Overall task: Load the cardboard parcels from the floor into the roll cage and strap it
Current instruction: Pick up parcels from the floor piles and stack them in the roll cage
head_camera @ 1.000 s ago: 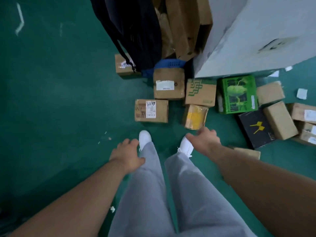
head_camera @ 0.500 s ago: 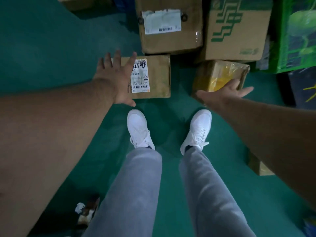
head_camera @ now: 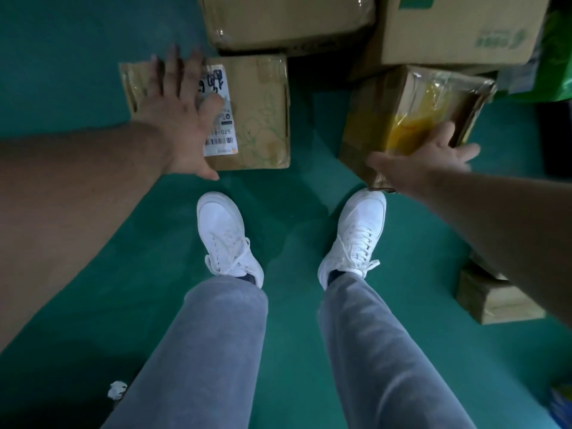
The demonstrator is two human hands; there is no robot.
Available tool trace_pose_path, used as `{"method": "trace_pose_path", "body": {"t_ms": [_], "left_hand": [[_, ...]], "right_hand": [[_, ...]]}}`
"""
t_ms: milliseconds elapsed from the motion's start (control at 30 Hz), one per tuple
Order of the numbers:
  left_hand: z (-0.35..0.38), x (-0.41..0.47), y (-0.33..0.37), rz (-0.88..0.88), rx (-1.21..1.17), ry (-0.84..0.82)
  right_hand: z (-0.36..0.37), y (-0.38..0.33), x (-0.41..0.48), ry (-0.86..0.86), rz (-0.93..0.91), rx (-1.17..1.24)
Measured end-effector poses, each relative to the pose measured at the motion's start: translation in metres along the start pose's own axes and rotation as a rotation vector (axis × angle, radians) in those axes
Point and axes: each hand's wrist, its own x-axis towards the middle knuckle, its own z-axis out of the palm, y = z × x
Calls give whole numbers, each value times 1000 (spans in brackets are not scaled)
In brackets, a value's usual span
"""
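Observation:
Bent low over the green floor (head_camera: 77,41), I see a flat cardboard parcel with a white barcode label (head_camera: 257,119) lying ahead of my left shoe. My left hand (head_camera: 182,116) is spread flat over its left half, fingers straight. To the right sits a tilted parcel wrapped in yellow tape (head_camera: 399,109). My right hand (head_camera: 433,156) lies against its near right edge, thumb on top, fingers stretched out and not curled round it. The roll cage is out of view.
Two bigger cartons stand just behind: a plain one (head_camera: 284,20) and one with green print (head_camera: 458,29). A green package (head_camera: 557,57) is at far right. A small box (head_camera: 495,301) lies under my right forearm. My white shoes (head_camera: 226,239) stand close to the parcels.
I have bent further down, so the parcels loom larger. My left hand has come onto the labelled parcel and my right hand has reached the yellow-taped one.

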Motion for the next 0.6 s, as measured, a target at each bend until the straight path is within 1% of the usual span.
{"method": "trace_pose_path", "body": {"t_ms": [133, 200, 267, 333, 400, 433, 533, 600], "left_hand": [[-9, -3, 1, -7, -34, -8], [-22, -17, 3, -37, -64, -15], [-35, -42, 8, -82, -135, -52], [-49, -79, 12, -166, -268, -106], [-62, -130, 17, -298, -476, -178], [-72, -159, 18, -391, -598, -204], [-103, -245, 30, -743, -1011, -271], [-124, -298, 37, -957, -1304, -257]], "right_hand": [[-4, -4, -6, -16, -2, 3], [-11, -5, -21, -38, -5, 9], [-19, -4, -46, -82, -27, 16], [-30, 0, -80, -125, -63, 20], [-47, 5, -121, -145, -105, 30], [-60, 6, -142, -144, -127, 31], [-99, 11, -204, -159, -180, 34], [-127, 14, -241, -172, -251, 33]]}}
